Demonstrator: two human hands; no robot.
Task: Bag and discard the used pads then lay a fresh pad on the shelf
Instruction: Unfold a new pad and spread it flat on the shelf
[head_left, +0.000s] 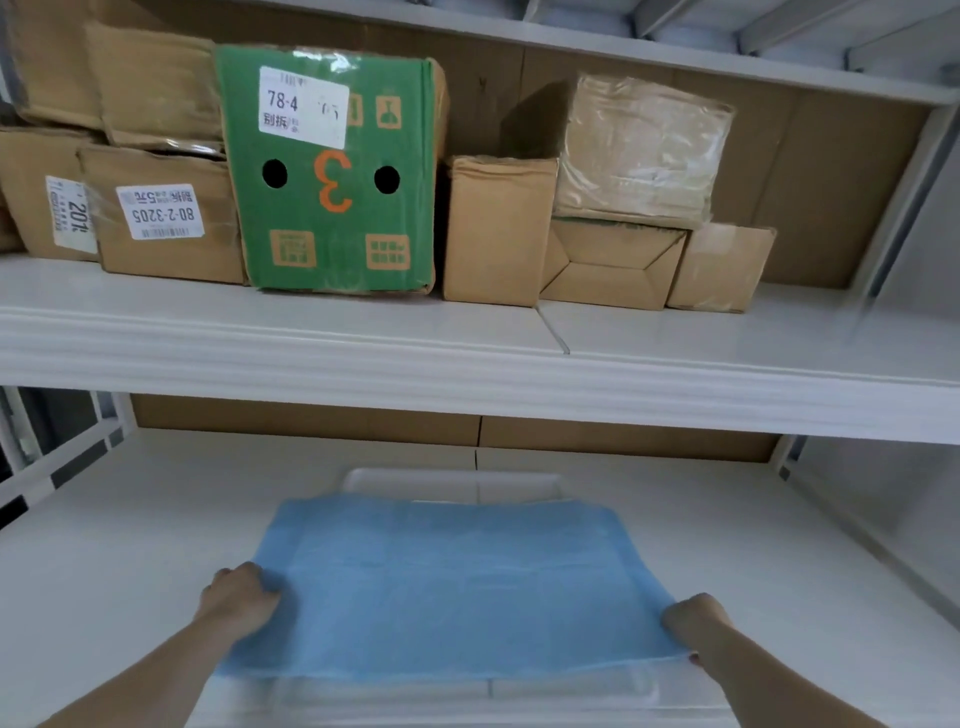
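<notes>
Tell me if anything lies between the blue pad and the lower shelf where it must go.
A shallow white tray sits under the blue pad on the white lower shelf. Left hand and right hand hold the pad's near corners.

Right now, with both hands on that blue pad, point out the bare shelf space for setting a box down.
Lower shelf: bare on both sides of the blue pad, left of the left hand and right of the right hand. Upper shelf: a bare strip in front of the boxes. Its back is crowded, from the green box to the small carton.
</notes>
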